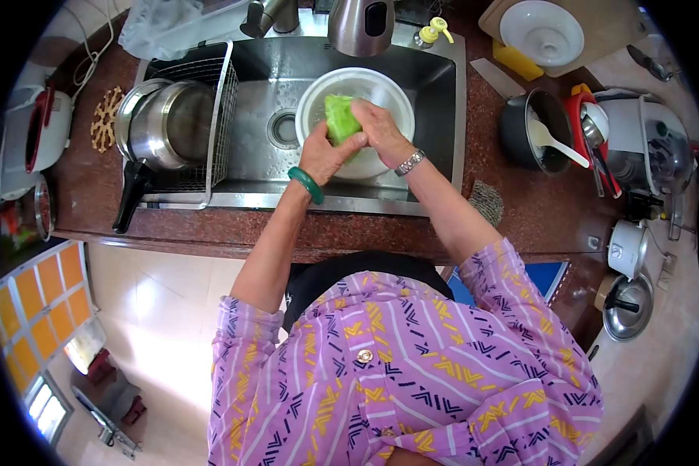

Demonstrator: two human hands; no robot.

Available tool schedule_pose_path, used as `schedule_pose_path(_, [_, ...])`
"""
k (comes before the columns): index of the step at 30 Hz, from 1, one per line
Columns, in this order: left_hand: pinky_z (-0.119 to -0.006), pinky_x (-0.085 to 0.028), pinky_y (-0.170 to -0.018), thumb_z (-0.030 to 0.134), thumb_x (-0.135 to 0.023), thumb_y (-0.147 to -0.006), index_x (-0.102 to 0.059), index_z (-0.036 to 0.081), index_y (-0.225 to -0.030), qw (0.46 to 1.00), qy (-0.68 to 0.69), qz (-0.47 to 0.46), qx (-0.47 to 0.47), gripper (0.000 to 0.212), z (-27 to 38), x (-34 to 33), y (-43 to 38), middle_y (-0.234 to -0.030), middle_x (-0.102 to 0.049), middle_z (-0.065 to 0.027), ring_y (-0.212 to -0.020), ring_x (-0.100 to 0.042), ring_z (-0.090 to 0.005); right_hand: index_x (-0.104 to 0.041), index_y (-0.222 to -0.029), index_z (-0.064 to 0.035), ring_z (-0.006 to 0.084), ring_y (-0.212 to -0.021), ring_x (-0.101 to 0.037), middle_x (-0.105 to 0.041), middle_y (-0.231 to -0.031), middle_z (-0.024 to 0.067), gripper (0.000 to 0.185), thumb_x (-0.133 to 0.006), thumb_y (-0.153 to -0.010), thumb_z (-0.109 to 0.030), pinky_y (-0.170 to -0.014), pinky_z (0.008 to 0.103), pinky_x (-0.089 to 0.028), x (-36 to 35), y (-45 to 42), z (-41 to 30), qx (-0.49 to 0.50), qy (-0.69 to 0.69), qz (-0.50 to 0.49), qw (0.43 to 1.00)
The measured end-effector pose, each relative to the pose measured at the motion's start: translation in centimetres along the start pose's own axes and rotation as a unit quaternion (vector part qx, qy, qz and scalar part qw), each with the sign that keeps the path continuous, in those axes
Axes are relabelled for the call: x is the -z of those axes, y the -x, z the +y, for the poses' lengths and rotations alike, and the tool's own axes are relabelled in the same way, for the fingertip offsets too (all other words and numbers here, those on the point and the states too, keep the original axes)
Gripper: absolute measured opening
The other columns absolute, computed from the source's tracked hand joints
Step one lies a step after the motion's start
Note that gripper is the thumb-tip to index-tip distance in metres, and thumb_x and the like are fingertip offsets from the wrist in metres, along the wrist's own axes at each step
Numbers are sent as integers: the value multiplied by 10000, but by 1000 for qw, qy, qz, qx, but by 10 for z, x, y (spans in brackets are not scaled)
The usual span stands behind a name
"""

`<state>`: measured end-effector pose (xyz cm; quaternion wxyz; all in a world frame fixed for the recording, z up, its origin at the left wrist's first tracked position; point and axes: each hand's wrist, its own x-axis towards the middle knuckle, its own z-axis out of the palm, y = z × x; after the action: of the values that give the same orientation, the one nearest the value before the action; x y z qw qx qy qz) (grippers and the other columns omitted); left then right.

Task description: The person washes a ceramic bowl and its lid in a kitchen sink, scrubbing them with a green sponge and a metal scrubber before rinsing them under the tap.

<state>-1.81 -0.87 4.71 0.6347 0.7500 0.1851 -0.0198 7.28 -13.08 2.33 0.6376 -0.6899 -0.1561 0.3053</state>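
A bright green vegetable (341,119), wet-looking and of a kind I cannot settle, is held over a round white bowl (406,110). My left hand (324,156), with a green bangle at the wrist, grips its lower left side. From the right, my right hand (382,131) holds it too, a metal watch band on that wrist. The bowl stands in a stainless steel sink (256,108), just right of the drain (283,129). My hands partly hide the bowl's inside.
Over the sink's left end, a wire rack (224,116) holds a metal pot (177,131) with a black handle. A faucet (361,26) and a soap pump (434,32) stand behind. To the right are a scouring pad (486,203), a dark pot (515,131) and a cleaver (497,78).
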Motion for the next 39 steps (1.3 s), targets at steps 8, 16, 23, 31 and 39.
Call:
schedule_pose_path(8, [-403,-388,-963,102,-434,-779,-433,-25,-1197,818,564,-74,86,436,-6,33,0,-1184,-507,-159,-1084,-507,-291,-524,-1153,-22,146,-857,-565,-588,-956,74,414,-532,-857,-312,-656,313,-497,5,10,-26,-66,-45,-4,997])
schedule_pose_path(16, [-412,-355,-980,243,-463,-841,-366,37,-1289,815,567,-93,71,502,-3,40,11,-1251,-464,-134,-1140,-463,-272,-578,-1035,-13,86,-618,-559,-607,-769,56,327,-650,-766,-184,-488,206,-441,-6,8,-36,19,6,-33,999])
schedule_pose_path(23, [-391,-411,-931,138,-519,-842,-412,38,-1248,865,496,-64,42,432,-11,40,6,-1211,-495,-108,-1104,-493,-239,-593,-968,17,88,-614,-551,-609,-724,50,283,-648,-765,-173,-520,234,-452,-9,4,-33,32,50,16,998])
schedule_pose_path(31, [-363,-456,-874,70,-519,-837,-458,60,-1164,870,485,-36,82,333,-16,32,-5,-1091,-542,-89,-1001,-546,-220,-500,-1179,-66,137,-938,-532,-564,-1051,66,418,-518,-875,-352,-789,268,-438,-18,-13,-24,130,31,-38,990])
schedule_pose_path(39, [-352,-447,-863,209,-438,-908,-464,56,-1129,842,531,45,88,270,-8,24,-20,-1073,-531,-86,-997,-521,-215,-440,-1130,-44,392,-887,-555,-556,-1020,231,599,-554,-744,-487,-755,443,-446,-16,10,-47,226,403,-87,882])
